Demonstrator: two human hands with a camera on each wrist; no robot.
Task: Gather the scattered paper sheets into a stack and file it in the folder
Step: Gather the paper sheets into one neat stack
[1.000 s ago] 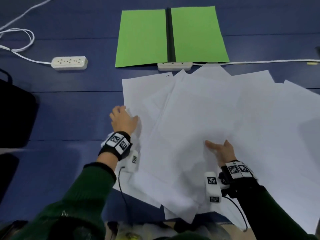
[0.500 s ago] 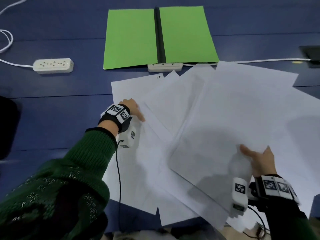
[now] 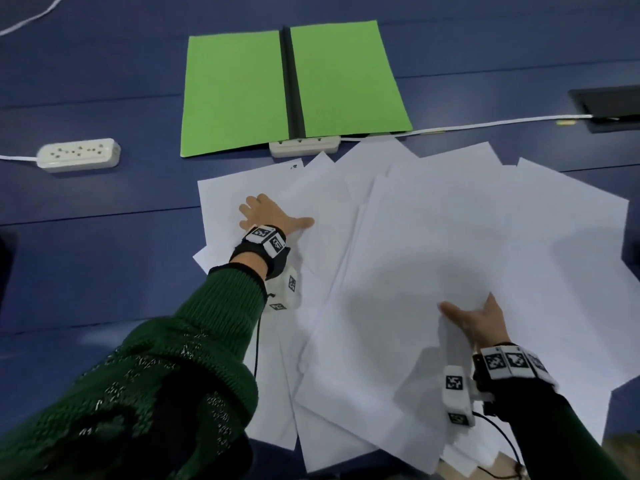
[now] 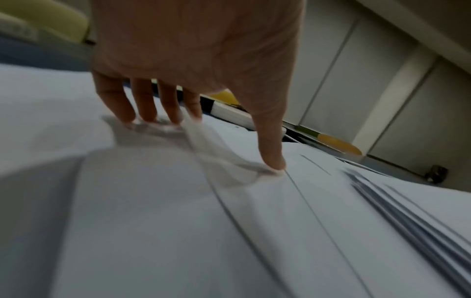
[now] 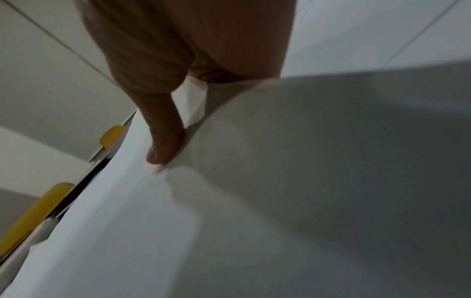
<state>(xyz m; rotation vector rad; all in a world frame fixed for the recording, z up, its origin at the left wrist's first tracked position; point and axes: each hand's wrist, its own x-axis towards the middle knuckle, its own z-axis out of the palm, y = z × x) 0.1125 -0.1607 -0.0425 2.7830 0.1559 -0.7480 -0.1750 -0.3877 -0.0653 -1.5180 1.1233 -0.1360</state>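
Several white paper sheets [image 3: 450, 237] lie fanned and overlapping on the blue table [image 3: 86, 254]. Beyond them the green folder [image 3: 235, 95] lies open and flat, its black spine [image 3: 292, 81] down the middle. My left hand [image 3: 273, 216] presses flat on the leftmost sheets with fingers spread; the left wrist view shows the left hand [image 4: 198, 84] with fingertips and thumb down on paper [image 4: 153, 201]. My right hand [image 3: 474, 320] grips the top sheets near the front. In the right wrist view the right hand [image 5: 163, 80] has its thumb on a sheet [image 5: 280, 181] and its fingers hidden under it.
A white power strip [image 3: 79, 154] lies at the left. A second power strip [image 3: 304, 145] sits at the folder's near edge, its cable [image 3: 485, 124] running right to a black table socket [image 3: 606, 105]. The sheets overhang the table's front edge.
My left hand has moved from the sheets' left edge onto them and spread flat. My right hand has shifted right with the top sheets, which now lie turned and more overlapped.
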